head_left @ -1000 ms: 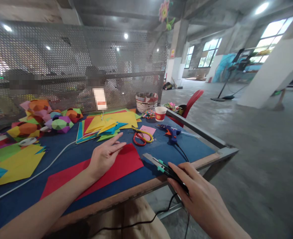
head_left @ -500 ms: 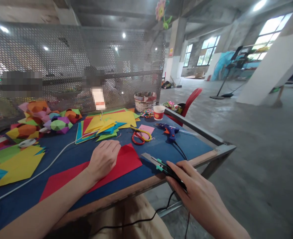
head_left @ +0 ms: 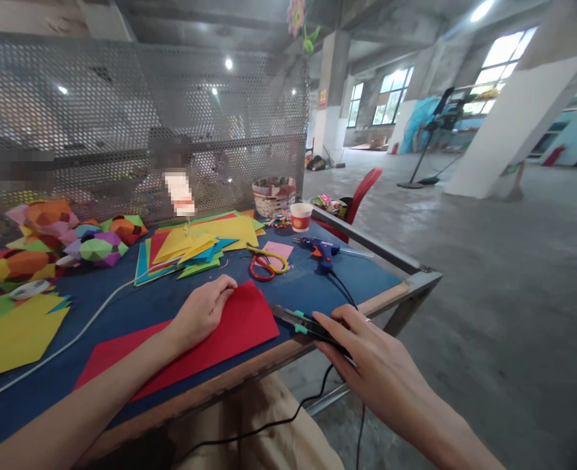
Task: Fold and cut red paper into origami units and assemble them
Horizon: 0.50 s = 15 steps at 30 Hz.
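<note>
A folded sheet of red paper (head_left: pixel 249 320) lies along the front of the blue tabletop, its layers slightly parted at the right end. My left hand (head_left: pixel 203 310) rests over it, thumb and fingertips pinched on its upper edge. In my right hand (head_left: pixel 361 339) is a utility knife (head_left: pixel 312 326) with a black and mint-green handle. Its blade is out, pointing left, with the tip at the paper's right edge. Beyond the hands, scissors (head_left: pixel 267 262) with red and yellow handles lie partly over a pink paper square (head_left: pixel 279 249).
A blue glue gun (head_left: pixel 322 251) trails its cord over the table's right edge. Behind it stand a paper cup (head_left: pixel 301 217) and a woven basket (head_left: pixel 273 196). Stacked coloured paper (head_left: pixel 239 232), a white cable (head_left: pixel 107 303) and folded paper balls (head_left: pixel 100 248) occupy the back and left.
The view has swung a little to the right. My left fingers now pinch the red paper's edge, its layers more visibly parted. The knife's blade tip has come closer to the paper.
</note>
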Available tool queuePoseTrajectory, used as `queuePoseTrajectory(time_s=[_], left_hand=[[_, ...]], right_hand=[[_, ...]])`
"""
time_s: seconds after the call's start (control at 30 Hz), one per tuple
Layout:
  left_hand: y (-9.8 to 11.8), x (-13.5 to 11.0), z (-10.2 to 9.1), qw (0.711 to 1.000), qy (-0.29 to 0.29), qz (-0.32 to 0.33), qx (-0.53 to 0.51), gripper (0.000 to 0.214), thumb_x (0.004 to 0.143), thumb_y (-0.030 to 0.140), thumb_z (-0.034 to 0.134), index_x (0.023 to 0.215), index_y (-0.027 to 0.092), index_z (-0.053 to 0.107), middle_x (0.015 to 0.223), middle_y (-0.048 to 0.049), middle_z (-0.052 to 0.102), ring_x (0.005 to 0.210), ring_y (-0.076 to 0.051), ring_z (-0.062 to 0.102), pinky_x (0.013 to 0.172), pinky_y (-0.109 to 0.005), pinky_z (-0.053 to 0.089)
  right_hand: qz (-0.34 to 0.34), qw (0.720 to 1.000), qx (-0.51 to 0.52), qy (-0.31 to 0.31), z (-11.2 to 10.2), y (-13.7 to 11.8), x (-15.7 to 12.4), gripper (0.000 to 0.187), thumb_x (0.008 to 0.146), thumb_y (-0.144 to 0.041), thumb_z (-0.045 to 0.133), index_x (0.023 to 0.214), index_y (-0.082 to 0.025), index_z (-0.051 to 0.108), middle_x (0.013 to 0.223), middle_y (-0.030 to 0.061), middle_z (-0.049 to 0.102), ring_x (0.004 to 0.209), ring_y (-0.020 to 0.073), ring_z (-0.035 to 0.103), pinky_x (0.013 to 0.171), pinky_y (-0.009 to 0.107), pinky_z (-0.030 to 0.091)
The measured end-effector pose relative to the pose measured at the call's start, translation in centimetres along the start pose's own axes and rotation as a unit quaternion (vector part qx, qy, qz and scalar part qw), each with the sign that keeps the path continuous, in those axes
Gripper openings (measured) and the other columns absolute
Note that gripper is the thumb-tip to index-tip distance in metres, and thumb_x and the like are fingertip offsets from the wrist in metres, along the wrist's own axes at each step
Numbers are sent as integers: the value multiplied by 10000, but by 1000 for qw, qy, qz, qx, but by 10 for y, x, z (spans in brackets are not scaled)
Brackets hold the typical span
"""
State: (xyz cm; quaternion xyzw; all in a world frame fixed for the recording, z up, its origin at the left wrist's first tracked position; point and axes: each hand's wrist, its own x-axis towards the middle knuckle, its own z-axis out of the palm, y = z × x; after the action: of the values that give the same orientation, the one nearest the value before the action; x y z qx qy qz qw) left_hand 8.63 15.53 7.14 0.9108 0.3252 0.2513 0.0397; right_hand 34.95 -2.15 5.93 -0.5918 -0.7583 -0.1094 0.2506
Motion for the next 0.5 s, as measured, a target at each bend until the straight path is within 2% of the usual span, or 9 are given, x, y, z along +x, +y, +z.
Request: queuePoseTrajectory(time_s=[0.13, 0.27, 0.5], left_hand=[[-8, 4, -1, 1000, 5, -18, 19, 226, 1014, 295, 321, 955, 221, 527, 854, -33, 716, 765, -204, 699, 717, -299, 517], [-10, 5, 1, 998, 5, -26, 65, 240, 1002, 285, 341, 973, 206, 565, 911, -81, 726, 846, -255, 699, 771, -358, 519], [-5, 5, 2, 993, -16, 1, 118, 220, 995, 257, 403, 956, 198, 612, 952, -90, 731, 877, -262, 693, 789, -375, 522]], right_hand=[[-5, 1000, -1, -24, -3, 1, -1, 313, 1033, -298, 448, 1276, -178, 603, 1055, 109, 617, 797, 220, 689, 653, 378, 616], [-10, 999, -3, -41, -3, 2, 0, 312, 1016, -291, 490, 1290, -185, 594, 1060, 109, 611, 822, 239, 687, 677, 417, 624], [-31, 998, -3, -62, -10, 0, 3, 325, 978, -230, 550, 1292, -164, 604, 1052, 115, 615, 871, 262, 685, 717, 450, 631]])
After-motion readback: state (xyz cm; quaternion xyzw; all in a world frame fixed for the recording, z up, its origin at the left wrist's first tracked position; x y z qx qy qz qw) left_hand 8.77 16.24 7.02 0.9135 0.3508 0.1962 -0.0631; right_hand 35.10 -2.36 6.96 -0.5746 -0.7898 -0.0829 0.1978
